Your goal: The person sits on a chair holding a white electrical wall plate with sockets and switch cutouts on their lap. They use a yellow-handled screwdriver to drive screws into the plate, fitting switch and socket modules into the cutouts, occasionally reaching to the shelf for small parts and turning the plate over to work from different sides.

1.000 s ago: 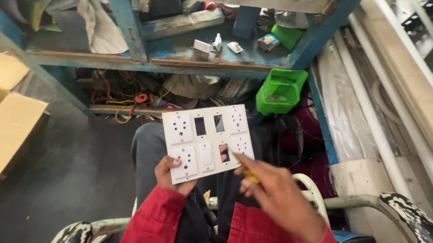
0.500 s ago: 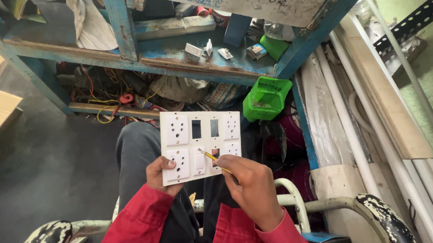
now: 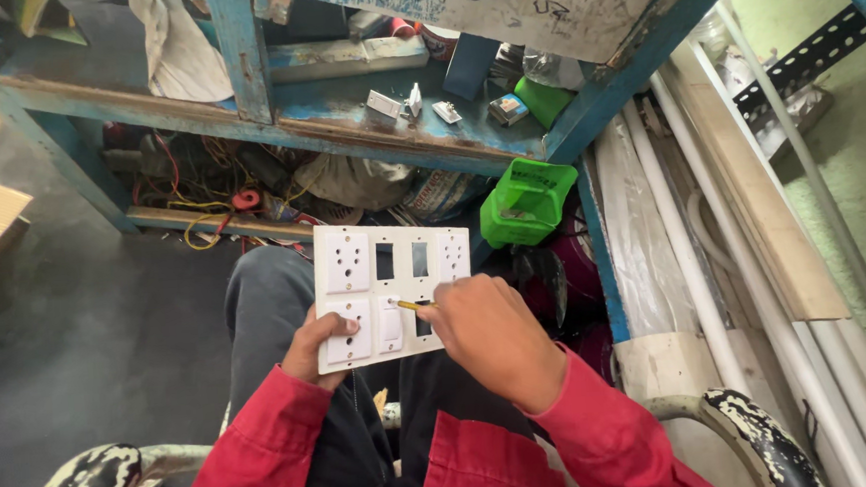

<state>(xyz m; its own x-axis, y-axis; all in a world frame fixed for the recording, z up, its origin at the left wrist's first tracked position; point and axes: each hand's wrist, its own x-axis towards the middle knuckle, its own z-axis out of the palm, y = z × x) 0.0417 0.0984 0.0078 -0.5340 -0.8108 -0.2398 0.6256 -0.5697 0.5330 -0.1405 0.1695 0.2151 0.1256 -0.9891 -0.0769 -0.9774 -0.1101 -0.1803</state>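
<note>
Gripping the white switch plate (image 3: 392,288) by its lower left edge, our left hand (image 3: 317,349) steadies it while our right hand (image 3: 491,335) pinches a small yellow tool (image 3: 413,305) against it

Centre of frame: white rectangular plastic switch plate (image 3: 392,288), left hand (image 3: 317,349) under its lower left corner, right hand (image 3: 490,335) over its lower right. Right of it, green plastic bin (image 3: 528,201). Above, blue wooden shelf (image 3: 276,133). Far right, white plastic pipes (image 3: 714,246).
</note>
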